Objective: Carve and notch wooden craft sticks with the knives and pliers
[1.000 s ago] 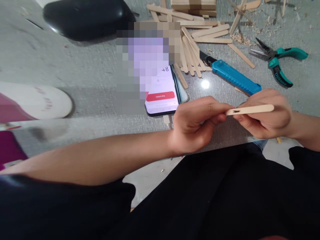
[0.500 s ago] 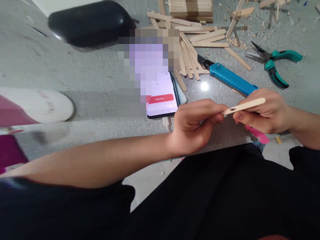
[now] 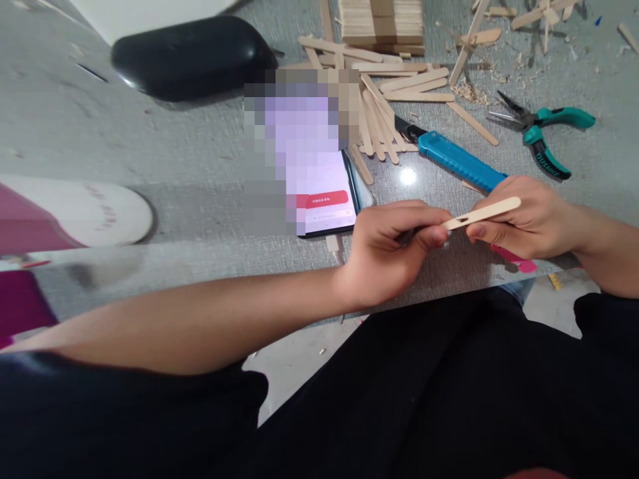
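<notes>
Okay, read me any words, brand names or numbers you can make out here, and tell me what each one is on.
Pliers: white brand lettering on the near teal handle, too blurred to read surely.
Phone: white text on the red button, too small to read; the rest of the screen is pixelated.
White object at left: faint reddish marks, unreadable.
Blue knife and wooden stick held in both hands: no text seen.

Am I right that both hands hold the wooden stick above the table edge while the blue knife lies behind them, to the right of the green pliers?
Not quite. In the head view both hands, left hand and right hand, do hold the stick, but the knife lies to the left of the pliers, not the right.
</notes>
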Demonstrator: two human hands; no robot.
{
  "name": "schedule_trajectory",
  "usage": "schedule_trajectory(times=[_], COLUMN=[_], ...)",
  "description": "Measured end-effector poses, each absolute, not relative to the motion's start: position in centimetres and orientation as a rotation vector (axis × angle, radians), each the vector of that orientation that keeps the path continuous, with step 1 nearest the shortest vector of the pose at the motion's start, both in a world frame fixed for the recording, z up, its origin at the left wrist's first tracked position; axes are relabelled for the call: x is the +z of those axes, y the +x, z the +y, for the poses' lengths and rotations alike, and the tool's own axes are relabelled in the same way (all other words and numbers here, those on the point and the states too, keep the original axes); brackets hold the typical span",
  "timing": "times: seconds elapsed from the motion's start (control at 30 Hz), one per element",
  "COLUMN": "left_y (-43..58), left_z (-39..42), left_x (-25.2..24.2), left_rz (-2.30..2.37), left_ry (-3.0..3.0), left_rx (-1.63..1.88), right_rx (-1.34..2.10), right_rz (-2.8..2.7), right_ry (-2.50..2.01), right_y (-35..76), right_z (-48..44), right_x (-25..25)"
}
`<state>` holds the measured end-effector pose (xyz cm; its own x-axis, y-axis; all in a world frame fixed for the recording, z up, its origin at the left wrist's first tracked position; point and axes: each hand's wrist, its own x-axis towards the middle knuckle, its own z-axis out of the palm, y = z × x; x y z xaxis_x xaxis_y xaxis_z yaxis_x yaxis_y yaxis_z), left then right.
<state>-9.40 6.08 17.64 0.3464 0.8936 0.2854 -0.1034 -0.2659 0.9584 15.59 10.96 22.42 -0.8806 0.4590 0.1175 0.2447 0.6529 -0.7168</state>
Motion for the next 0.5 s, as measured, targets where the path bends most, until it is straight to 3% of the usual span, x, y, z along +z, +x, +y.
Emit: schedule_trajectory(times=[0.13, 0.33, 0.5], left_y=[-9.2, -8.8, -8.6], left_z=[5.9, 6.0, 6.1], left_x=[18.1, 18.0, 17.8], left_rz=[0.854, 0.934, 0.961], left_ry=[1.338, 1.039, 0.958], left_rx=[1.012, 0.996, 1.032], right_rx=[0.983, 0.445, 0.368], right_rz=[-2.697, -2.850, -2.876], right_ry=[-0.585, -0.613, -0.678], right_y=[16.2, 17.6, 17.4], right_z=[11.2, 11.8, 11.7], right_x=[22.2, 21.9, 21.2])
